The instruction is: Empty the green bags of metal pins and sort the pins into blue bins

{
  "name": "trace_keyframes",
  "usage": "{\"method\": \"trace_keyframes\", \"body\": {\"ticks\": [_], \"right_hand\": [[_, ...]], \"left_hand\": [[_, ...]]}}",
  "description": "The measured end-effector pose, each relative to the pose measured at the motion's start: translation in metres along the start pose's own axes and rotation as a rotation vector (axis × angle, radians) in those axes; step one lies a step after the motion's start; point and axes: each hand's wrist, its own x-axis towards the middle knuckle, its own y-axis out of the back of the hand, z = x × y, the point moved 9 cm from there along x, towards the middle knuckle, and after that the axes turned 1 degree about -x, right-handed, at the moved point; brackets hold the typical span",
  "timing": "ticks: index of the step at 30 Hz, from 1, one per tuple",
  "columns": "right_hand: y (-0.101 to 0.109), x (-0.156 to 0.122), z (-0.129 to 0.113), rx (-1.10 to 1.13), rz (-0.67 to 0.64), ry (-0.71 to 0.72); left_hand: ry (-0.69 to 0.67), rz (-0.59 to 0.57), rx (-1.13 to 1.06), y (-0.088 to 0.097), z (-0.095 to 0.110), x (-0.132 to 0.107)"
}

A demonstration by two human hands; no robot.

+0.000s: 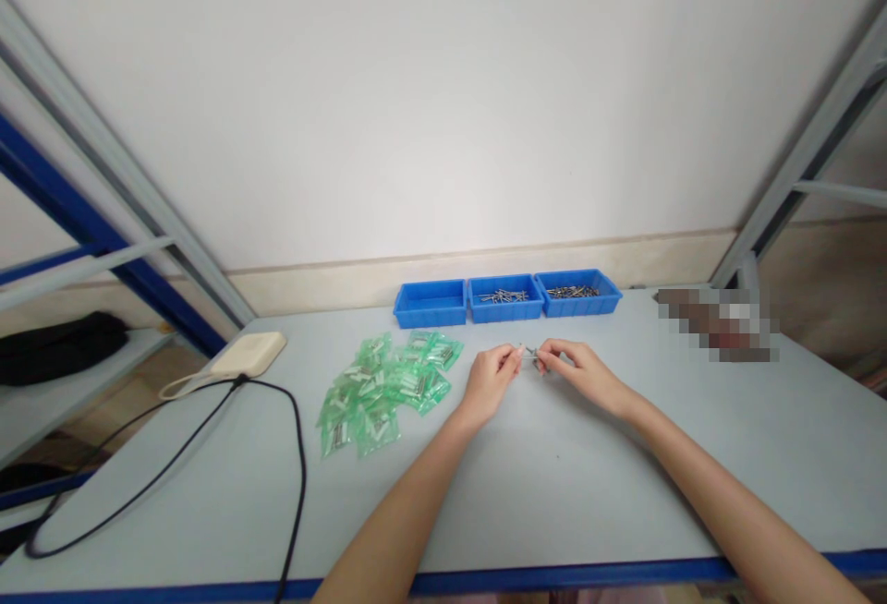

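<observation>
I read the three bins [504,299] as glossy blue moulded plastic, and the screws [572,291] in the middle and right ones as bright bare metal. The little metal part [530,355] mid-table has the same shine. Left of it, the small bags [384,392] look like thin, shiny, green-tinted plastic. The table [554,493] seems smooth, matt, pale grey laminate, and the far wall [443,96] matt white paint. Further left I see a cream plastic pad [249,355], a black rubbery cable [297,465], and a black cloth bag [59,345].
</observation>
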Motion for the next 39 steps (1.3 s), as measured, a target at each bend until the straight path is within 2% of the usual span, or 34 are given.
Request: {"method": "trace_keyframes", "body": {"ticks": [6,11,19,25,32,39], "right_hand": [[0.0,0.001,0.002,0.058,0.016,0.002],[0.005,0.001,0.003,0.099,0.091,-0.01],[0.002,-0.001,-0.001,0.045,0.045,0.01],[-0.001,0.001,0.005,-0.041,0.031,0.0],[-0.003,0.0,0.0,0.027,0.041,0.016],[-0.006,-0.001,0.001,-0.036,0.014,-0.001]], "left_hand": [[-0.007,-0.057,-0.041,-0.005,0.001,-0.001],[-0.029,-0.045,-0.007,-0.002,0.006,-0.002],[-0.033,-0.033,-0.013,-0.001,0.007,-0.002],[-0.046,-0.067,0.005,-0.005,0.005,-0.003],[-0.038,-0.04,0.022,-0.001,0.007,-0.004],[-0.066,-0.027,0.049,-0.001,0.012,-0.005]]}}
